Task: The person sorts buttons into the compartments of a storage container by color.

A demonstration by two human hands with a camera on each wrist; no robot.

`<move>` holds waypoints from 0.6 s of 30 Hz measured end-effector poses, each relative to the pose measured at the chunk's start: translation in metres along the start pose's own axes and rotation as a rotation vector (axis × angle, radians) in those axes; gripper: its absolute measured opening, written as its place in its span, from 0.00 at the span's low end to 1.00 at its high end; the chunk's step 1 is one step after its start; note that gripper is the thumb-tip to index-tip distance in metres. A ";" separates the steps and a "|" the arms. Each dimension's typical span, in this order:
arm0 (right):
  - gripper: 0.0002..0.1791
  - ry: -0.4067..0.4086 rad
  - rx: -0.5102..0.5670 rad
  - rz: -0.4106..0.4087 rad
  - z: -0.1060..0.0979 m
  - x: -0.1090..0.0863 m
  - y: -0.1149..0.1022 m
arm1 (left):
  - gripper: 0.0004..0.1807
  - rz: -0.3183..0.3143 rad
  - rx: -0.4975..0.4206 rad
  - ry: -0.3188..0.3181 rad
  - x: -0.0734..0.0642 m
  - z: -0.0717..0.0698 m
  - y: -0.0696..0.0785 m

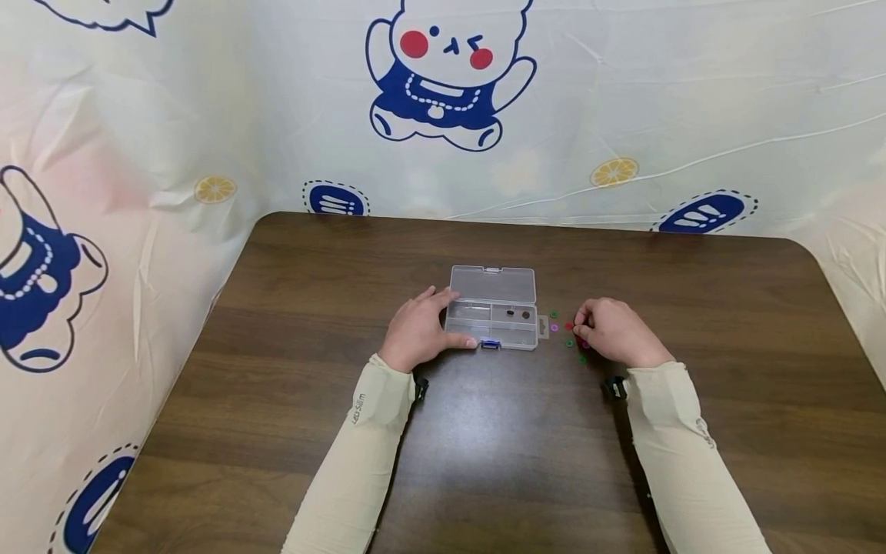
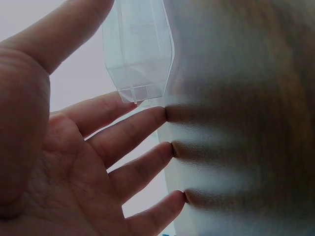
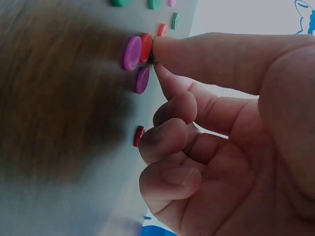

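Note:
A clear plastic compartment box (image 1: 467, 336) lies with its lid (image 1: 493, 285) folded back. Two small dark buttons (image 1: 526, 315) sit in its far right compartment. My left hand (image 1: 419, 327) touches the box's left end, thumb at the front edge and index finger near the hinge. In the left wrist view its other fingers (image 2: 133, 128) extend straight, tips on the table. To the right of the box, my right hand (image 1: 618, 332) pinches a small dark button (image 3: 153, 60), mostly hidden, between thumb and index fingertip. Beside these fingertips are a red button (image 3: 146, 47) and a purple button (image 3: 132, 53).
Several loose buttons, among them a green button (image 1: 570, 343) and a pink button (image 1: 554, 328), lie between the box and my right hand on the brown wooden table (image 1: 484, 462). A printed curtain (image 1: 291, 100) hangs behind the table and along its left side.

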State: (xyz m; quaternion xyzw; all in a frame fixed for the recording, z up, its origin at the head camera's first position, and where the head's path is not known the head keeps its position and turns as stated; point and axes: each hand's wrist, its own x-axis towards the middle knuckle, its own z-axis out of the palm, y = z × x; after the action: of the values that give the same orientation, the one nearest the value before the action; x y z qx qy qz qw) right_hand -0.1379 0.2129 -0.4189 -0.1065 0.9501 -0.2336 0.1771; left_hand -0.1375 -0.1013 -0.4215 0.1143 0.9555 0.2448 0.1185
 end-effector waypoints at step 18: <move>0.05 -0.006 0.019 -0.004 0.000 -0.002 -0.001 | 0.49 0.005 0.002 0.005 -0.001 -0.001 0.001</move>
State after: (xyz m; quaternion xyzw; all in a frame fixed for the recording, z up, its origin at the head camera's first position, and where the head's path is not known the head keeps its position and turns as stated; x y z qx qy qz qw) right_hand -0.1361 0.2123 -0.4178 -0.1074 0.9471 -0.2428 0.1804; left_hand -0.1367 -0.1013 -0.4206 0.1162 0.9558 0.2442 0.1153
